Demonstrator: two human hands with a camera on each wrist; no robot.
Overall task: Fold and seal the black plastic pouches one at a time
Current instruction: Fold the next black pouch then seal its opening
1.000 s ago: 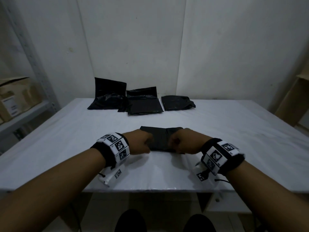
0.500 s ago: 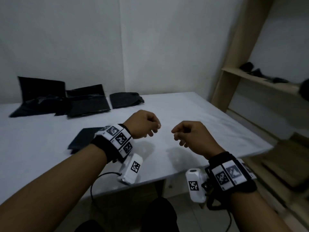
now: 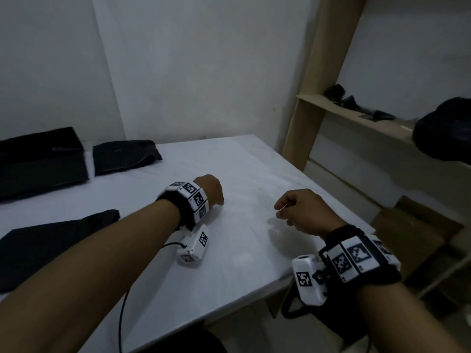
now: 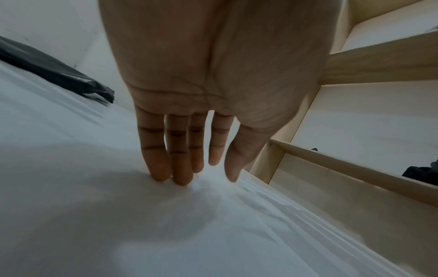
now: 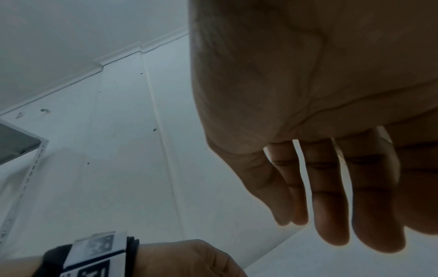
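Left hand [image 3: 210,191] flat and unclenched, straight fingertips [image 4: 163,172] pressing on the white table [image 3: 242,238], gripping nothing. Right hand [image 3: 303,211] held above the table near its right edge, fingers [image 5: 331,206] hanging relaxed, empty too. Folded black pouch [image 3: 43,244] lying flat, matte and dark, at the near left behind the left forearm, untouched. Further black pouches [image 3: 125,155] along the far wall, one crumpled and glossy at its edge. Wooden shelf [image 3: 356,115] to the right, with dark items on it.
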